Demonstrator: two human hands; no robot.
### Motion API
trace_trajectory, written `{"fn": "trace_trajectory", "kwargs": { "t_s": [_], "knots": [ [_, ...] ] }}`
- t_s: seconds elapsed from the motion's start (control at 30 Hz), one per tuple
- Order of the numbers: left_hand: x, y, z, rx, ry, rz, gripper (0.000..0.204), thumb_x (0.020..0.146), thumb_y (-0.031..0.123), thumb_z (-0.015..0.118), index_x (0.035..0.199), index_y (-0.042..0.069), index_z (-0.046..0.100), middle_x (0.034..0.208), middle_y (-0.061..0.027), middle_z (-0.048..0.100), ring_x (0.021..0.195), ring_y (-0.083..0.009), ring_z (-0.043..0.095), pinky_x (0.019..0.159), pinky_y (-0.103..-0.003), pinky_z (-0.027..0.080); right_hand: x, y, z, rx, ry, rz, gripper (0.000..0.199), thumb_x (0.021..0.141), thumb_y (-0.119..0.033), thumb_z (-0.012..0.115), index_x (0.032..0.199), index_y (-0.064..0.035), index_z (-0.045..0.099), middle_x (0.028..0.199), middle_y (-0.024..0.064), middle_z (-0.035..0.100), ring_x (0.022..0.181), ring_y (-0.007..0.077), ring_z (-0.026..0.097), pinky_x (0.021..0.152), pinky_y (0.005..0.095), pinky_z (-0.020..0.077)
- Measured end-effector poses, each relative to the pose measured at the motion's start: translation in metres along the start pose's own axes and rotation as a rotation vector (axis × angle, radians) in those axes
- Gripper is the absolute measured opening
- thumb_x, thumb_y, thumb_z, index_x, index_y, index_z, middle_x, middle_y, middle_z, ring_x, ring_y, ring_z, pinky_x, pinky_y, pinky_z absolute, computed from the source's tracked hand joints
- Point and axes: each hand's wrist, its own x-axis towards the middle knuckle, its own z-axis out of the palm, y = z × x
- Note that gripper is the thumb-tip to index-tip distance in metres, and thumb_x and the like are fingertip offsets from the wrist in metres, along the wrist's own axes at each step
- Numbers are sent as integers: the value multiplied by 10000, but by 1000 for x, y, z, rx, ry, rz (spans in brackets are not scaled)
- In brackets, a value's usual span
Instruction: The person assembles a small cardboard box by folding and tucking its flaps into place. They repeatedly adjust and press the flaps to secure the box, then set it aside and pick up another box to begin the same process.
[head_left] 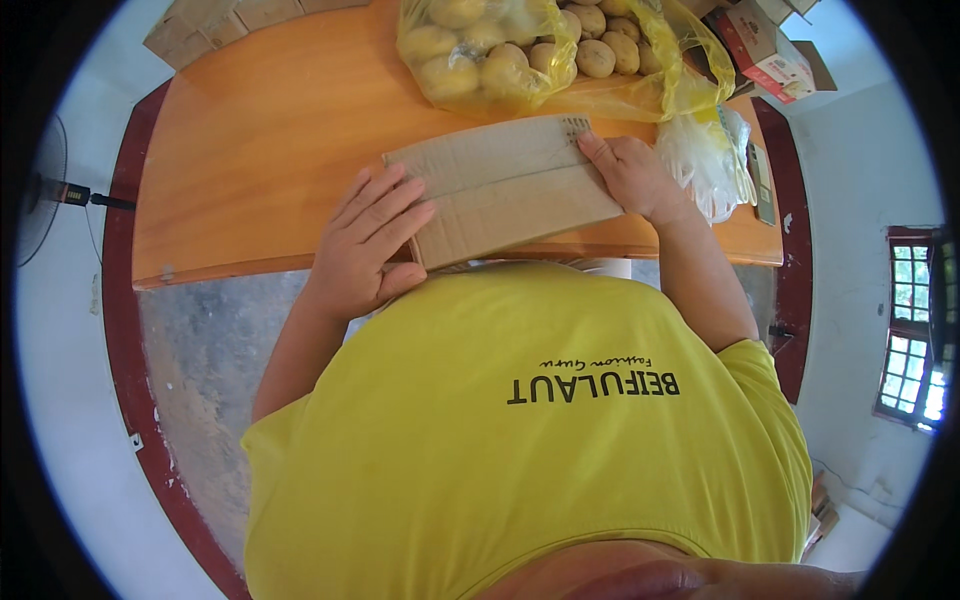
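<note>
A flat, closed brown cardboard box [510, 190] lies slanted near the front edge of the wooden table, its right end farther from me. Against its left end rests my left hand [375, 230], fingers stretched out and spread over the edge, thumb apart and lower down. My right hand [640, 180] grips the right end, with the thumb on top near the far corner and the other fingers mostly hidden. Some small dark printing shows at that corner. The underside of the box is out of sight.
Beyond the box, yellow plastic bags [545, 95] hold potatoes [597, 58]. Clear plastic bags [705, 165] lie to the right, beside a phone-like slab [762, 185]. Cardboard boxes [200, 30] line the far left; a red-and-white carton [765, 55] stands far right. A fan [45, 190] is at left.
</note>
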Motion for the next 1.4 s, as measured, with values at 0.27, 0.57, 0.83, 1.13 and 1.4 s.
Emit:
{"fn": "trace_trajectory", "kwargs": {
  "t_s": [0.27, 0.57, 0.83, 1.13, 1.4],
  "knots": [
    [-19, -7, 27, -35, 234, 7, 528, 909, 488, 605, 1153, 26, 679, 1280, -145, 626, 1289, -331, 525, 1124, -479, 330, 0, 1, 4, -17, 64, 22, 708, 1001, -557, 369, 859, 67, 672, 871, 298, 656, 907, 466, 621, 825, 485, 482],
    [6, 7, -8, 51, -22, 29, 506, 915, 449, 589, 1154, 10, 667, 1265, -147, 632, 1264, -331, 543, 1132, -485, 307, -3, 4, 6, 62, 90, -14, 703, 1000, -565, 372, 876, 58, 674, 863, 301, 654, 899, 468, 620, 817, 473, 488],
    [51, 21, -20, 77, -461, 140, 703, 912, 552, 536, 1349, 3, 519, 1436, -166, 487, 1379, -328, 405, 1169, -482, 239, 0, 8, 7, 173, 38, -72, 716, 1006, -558, 361, 857, 72, 665, 853, 302, 649, 891, 462, 618, 810, 467, 488],
    [97, 27, 1, 93, -690, 215, 832, 884, 558, 553, 1462, -7, 353, 1548, -163, 326, 1465, -313, 242, 1209, -482, 145, 7, 19, 13, 202, 46, -101, 686, 1008, -546, 380, 911, 62, 683, 896, 286, 670, 896, 440, 639, 807, 454, 502],
    [123, 31, 28, 70, -645, 278, 828, 884, 545, 567, 1484, 24, 334, 1558, -140, 318, 1473, -292, 225, 1215, -461, 146, 7, 23, 15, 307, 7, -125, 651, 1010, -546, 397, 981, 33, 692, 930, 271, 679, 898, 421, 647, 797, 434, 511]
  ]
}}
